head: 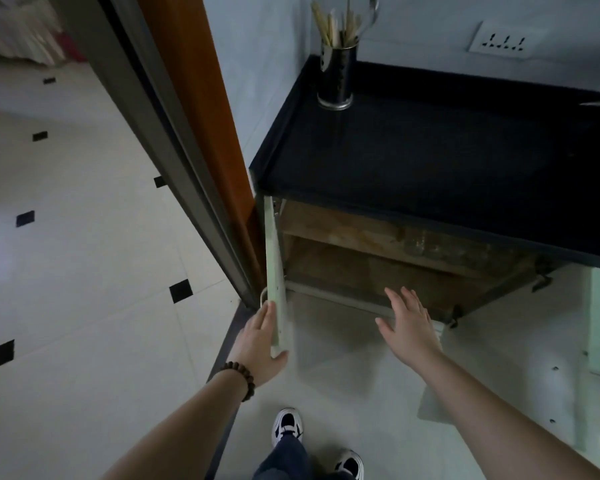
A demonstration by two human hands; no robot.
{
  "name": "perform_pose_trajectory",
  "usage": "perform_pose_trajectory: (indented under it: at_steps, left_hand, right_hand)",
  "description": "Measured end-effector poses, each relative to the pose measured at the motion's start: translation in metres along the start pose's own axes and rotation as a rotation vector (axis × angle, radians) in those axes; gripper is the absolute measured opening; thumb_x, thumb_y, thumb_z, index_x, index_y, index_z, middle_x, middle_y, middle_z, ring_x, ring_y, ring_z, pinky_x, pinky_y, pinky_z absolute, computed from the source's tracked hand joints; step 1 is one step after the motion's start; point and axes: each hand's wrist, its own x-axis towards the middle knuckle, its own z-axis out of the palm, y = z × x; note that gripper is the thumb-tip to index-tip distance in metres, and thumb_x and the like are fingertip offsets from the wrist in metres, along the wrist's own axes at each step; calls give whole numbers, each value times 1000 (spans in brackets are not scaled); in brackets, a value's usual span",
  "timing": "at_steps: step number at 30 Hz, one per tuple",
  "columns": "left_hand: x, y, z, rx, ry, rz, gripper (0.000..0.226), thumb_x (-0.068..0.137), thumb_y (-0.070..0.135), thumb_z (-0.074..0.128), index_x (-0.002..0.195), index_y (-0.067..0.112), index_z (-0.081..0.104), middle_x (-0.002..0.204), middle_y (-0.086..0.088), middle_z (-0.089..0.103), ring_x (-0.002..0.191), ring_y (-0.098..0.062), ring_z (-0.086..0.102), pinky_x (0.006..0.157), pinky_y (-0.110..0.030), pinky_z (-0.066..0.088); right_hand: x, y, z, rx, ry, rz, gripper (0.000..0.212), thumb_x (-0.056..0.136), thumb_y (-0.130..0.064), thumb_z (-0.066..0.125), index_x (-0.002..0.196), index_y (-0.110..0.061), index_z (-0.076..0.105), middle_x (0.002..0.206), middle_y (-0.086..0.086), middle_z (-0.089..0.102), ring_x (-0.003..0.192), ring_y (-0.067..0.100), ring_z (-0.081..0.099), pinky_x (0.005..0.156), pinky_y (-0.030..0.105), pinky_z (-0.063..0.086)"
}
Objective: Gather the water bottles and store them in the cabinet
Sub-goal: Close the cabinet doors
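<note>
Left hand: the left hand (262, 344) lies flat with fingers spread out on the outer side of the pale green cabinet door (275, 271), thumb on its edge, at 7 o'clock.
Right hand: the right hand (411, 323) is wide open and holds nothing, at 5 o'clock, near the cabinet front.
Cabinet: the brown wooden cabinet (378, 258) stands open under the black stone counter (430, 161).
Bottles: clear water bottles (430, 245) lie on the upper shelf; I cannot tell how many.
Counter: 1 black metal cup of sticks (336, 76) at 12 o'clock.

Utensil holder (336, 77) on countertop (430, 161); cabinet (378, 265) beneath, possibly bottles (426, 245) on upper shelf.
</note>
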Motion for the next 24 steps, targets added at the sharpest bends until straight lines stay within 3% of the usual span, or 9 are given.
perform_pose_trajectory:
  at_steps: [3,5,9,17,20,24]
  left_hand:
    - [13,26,8,78,-83,158,108,84,38,68,152,19,-14,161,4,-9,147,-12,-7,116,-28,0]
    - [27,46,11,95,-142,220,111,85,34,69,151,19,-19,160,3,-16,145,-11,-16,112,-28,-7]
    - [59,82,15,107,-261,272,116,84,34,71,149,21,-24,159,-4,-22,148,-22,-7,121,-39,8]
    - [120,125,40,-4,-335,302,134,76,30,78,135,33,-42,154,1,-34,147,-36,8,117,-50,25]
    - [132,136,48,-5,-312,344,142,73,32,81,119,40,-53,154,-3,-35,146,-37,13,116,-51,27]
    - [151,152,50,30,-314,333,141,72,33,81,121,36,-51,153,-6,-37,147,-36,8,116,-52,25]
  right_hand:
    - [-3,7,-8,24,36,61,65,96,-40,48,151,-25,17,160,4,10,148,21,2,120,42,12]
    - [-6,13,-15,38,68,104,64,96,-39,48,151,-25,18,160,5,10,148,22,2,120,41,13]
    - [-11,29,-25,62,158,193,64,96,-39,47,150,-24,18,160,5,9,148,22,2,120,40,13]
    - [-48,123,-45,4,317,541,68,95,-39,49,151,-17,16,160,11,-5,148,25,-9,120,42,5]
    - [-71,162,-47,16,321,660,75,93,-38,51,152,-18,10,160,11,-9,147,25,-11,119,45,6]
    - [-90,198,-45,81,261,739,85,92,-42,52,152,-17,-2,160,8,-12,148,23,-10,119,43,6]
